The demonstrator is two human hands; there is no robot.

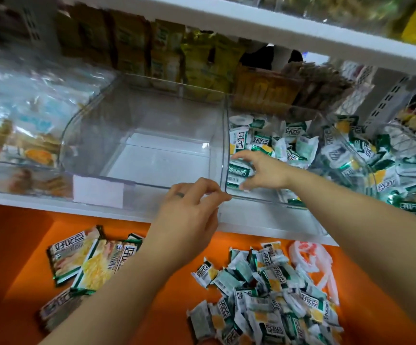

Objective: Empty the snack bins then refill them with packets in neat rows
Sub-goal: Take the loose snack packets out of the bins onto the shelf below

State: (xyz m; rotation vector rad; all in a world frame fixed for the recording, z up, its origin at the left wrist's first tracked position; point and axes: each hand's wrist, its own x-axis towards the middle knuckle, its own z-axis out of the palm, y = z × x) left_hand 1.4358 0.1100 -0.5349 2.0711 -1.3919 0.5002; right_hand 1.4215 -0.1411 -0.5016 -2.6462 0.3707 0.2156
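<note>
- On the white shelf (52, 202), at about twelve o'clock from our hands, the middle clear bin (157, 163) is bare down to its floor, so we judge that one emptied.
- On the orange bench (15, 245) below, a loose heap of small green-and-white packets (271, 290) lies at five o'clock. A few larger flat packets (90, 260) lie at seven o'clock, apparently tipped out of the bins.
- The next clear bin (256, 195), at two o'clock, still holds a jumbled layer of the same small packets (289, 143). Its emptying is unfinished.
- A further bin (366, 170) at three o'clock is also full and untidy.
- No refilling in rows has begun in anything we can see, so we place the task in its early part.
- Our left hand (189, 210) has its fingers curled onto the front rim of the emptied bin, near the corner where the two bins meet, and it holds that rim.
- Our right hand (264, 170) reaches into the part-full bin. Its fingers are spread and fairly straight over a few packets, with the thumb below them, bracketing them but not yet closed round them.
- The small packets look like crinkled foil pillows, white with green ends and a yellow patch, lying at all angles and overlapping.
- The bins are glossy and transparent with rounded front corners, and a white card (97, 192) sits at the emptied bin's front.
- A red-and-white plastic bag (311, 257) lies beside the heap.
</note>
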